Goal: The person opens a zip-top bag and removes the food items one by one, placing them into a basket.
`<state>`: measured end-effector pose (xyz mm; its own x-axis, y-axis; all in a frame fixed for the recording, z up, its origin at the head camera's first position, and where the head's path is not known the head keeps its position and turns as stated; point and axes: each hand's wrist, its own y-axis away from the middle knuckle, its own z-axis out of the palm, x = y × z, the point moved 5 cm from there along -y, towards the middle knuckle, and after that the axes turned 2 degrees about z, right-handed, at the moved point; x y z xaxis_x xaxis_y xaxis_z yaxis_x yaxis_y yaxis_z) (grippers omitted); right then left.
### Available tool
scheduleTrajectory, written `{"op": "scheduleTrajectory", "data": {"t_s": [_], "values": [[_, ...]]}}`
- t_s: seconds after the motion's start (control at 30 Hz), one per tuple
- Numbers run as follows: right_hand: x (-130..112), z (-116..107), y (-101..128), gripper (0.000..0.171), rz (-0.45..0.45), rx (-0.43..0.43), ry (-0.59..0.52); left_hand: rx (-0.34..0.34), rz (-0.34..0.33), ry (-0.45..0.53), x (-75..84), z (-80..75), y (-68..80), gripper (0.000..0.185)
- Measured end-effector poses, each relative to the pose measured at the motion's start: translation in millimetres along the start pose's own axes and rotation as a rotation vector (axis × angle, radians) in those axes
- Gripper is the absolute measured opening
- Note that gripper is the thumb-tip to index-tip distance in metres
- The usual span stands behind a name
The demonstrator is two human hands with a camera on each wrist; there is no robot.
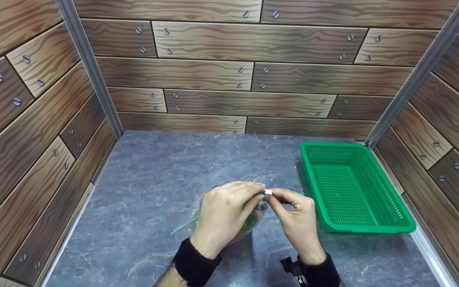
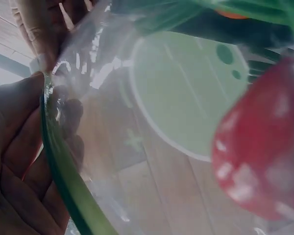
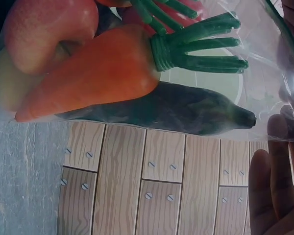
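Note:
A clear zip bag (image 2: 108, 147) with a green strip (image 2: 63, 171) along its mouth hangs between both hands over the table. My left hand (image 1: 227, 211) grips the bag's mouth near one end. My right hand (image 1: 299, 223) pinches the small white slider (image 1: 268, 192) between thumb and forefinger, right by the left fingertips. Through the plastic, the right wrist view shows an orange carrot (image 3: 98, 71) with a green top, a pinkish-red apple (image 3: 49, 32) and a long dark green vegetable (image 3: 161, 107). A glossy red piece (image 2: 264, 147) shows in the left wrist view.
An open green plastic basket (image 1: 321, 215) with slotted sides stands on the grey marbled table (image 1: 153, 179), right of the hands. Wood-patterned walls (image 1: 205, 73) with metal corner posts (image 1: 94, 67) enclose the table at the back and sides.

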<state>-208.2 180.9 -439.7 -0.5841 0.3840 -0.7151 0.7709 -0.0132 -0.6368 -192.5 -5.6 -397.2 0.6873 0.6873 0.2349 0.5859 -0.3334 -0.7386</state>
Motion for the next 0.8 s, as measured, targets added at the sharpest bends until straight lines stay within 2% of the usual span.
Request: {"op": "scheduleTrajectory", "data": {"t_s": [0.17,0.43,0.63,0.8], "values": [[-1,1,0,0.017,-0.003,-0.013,0.035,-0.020,0.005,0.017,3.2,1.3,-6.1,0.019],[1,0,1,0.015,0.021,-0.033,0.042,-0.049,0.007,-0.034,1.1,3.6,-6.1,0.018],[5,-9,0,0.016,0.065,-0.017,0.065,-0.061,-0.041,-0.059,-12.3,1.6,-0.7,0.014],[12,-20,-1,0.016,0.104,0.016,0.068,-0.075,-0.093,-0.069,-30.6,-6.9,6.9,0.011]]}}
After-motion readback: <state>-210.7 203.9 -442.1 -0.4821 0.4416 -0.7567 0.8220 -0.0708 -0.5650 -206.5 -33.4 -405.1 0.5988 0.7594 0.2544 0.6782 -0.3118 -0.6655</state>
